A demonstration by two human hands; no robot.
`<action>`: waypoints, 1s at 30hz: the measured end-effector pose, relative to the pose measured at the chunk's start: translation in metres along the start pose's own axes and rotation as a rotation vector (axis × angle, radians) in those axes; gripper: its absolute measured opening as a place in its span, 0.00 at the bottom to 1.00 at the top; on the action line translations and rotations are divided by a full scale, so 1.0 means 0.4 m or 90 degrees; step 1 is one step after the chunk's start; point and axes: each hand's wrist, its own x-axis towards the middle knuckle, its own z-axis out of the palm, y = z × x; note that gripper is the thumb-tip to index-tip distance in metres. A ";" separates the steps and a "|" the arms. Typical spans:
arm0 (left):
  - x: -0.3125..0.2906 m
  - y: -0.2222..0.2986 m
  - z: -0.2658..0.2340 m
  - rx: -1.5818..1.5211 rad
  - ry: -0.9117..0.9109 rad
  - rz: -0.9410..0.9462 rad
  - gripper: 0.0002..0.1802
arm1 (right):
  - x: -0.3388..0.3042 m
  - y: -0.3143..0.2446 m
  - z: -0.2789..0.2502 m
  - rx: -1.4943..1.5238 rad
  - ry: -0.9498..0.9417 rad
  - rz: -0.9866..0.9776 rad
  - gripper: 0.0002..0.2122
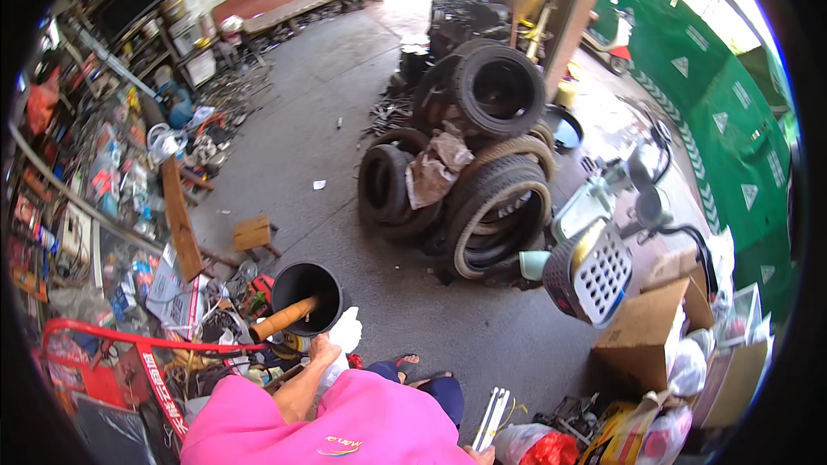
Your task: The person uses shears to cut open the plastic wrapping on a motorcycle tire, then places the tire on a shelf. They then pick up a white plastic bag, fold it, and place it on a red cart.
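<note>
My left hand (323, 351) is closed in front of my body, just below the rim of a black bucket (334, 297). A crumpled white plastic bag (346, 331) bunches out beside the fingers, which seem closed on it. In the bucket leans a brown, bamboo-like tube (284, 319). Low at the right of my body, my right hand (481, 455) grips the lower end of several narrow white bars (491, 418), held side by side with dark lines between them. The lower frame edge cuts that hand off in part.
Tyres (500, 198) are piled ahead. A small wooden stool (252, 232) and bench (179, 220) stand left, beside crowded shelves. A red metal frame (103, 331) is at near left. Right are a perforated basket (603, 274), a cardboard box (642, 340) and bags.
</note>
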 end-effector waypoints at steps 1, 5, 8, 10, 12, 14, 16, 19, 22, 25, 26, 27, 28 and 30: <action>-0.008 -0.014 0.007 -0.054 0.006 0.025 0.23 | 0.049 -0.036 -0.015 -0.018 -0.005 -0.026 0.30; -0.065 0.010 -0.064 -0.166 0.015 -0.133 0.23 | 0.238 -0.233 -0.073 -0.065 -0.034 -0.119 0.29; -0.058 -0.079 0.018 -0.206 0.050 -0.237 0.23 | 0.387 -0.388 -0.087 -0.103 -0.045 -0.223 0.29; -0.087 -0.058 0.061 -0.251 0.135 -0.336 0.23 | 0.467 -0.502 -0.110 -0.173 -0.072 -0.254 0.30; -0.115 -0.053 0.082 -0.293 0.196 -0.376 0.24 | 0.526 -0.603 -0.114 -0.223 -0.093 -0.293 0.30; -0.169 -0.025 0.114 -0.297 0.196 -0.421 0.25 | 0.604 -0.694 -0.105 -0.280 -0.122 -0.317 0.31; -0.193 -0.014 0.159 -0.330 0.201 -0.468 0.26 | 0.671 -0.770 -0.084 -0.309 -0.152 -0.329 0.31; -0.215 -0.019 0.202 -0.421 0.221 -0.545 0.26 | 0.732 -0.913 -0.036 -0.394 -0.170 -0.362 0.32; -0.215 -0.048 0.263 -0.388 0.253 -0.588 0.23 | 0.737 -1.073 0.021 -0.460 -0.203 -0.373 0.30; -0.146 -0.071 0.247 -0.389 0.242 -0.717 0.21 | 0.725 -1.218 0.091 -0.500 -0.209 -0.371 0.30; -0.107 -0.076 0.216 -0.392 0.249 -0.747 0.21 | 0.731 -1.263 0.120 -0.504 -0.210 -0.372 0.30; -0.061 -0.077 0.187 -0.390 0.261 -0.759 0.20 | 0.737 -1.305 0.143 -0.510 -0.206 -0.370 0.29; -0.008 -0.064 0.134 -0.390 0.286 -0.765 0.20 | 0.754 -1.355 0.173 -0.525 -0.204 -0.380 0.29; 0.155 -0.025 -0.030 -0.314 0.384 -0.704 0.19 | 0.766 -1.449 0.233 -0.513 -0.193 -0.396 0.29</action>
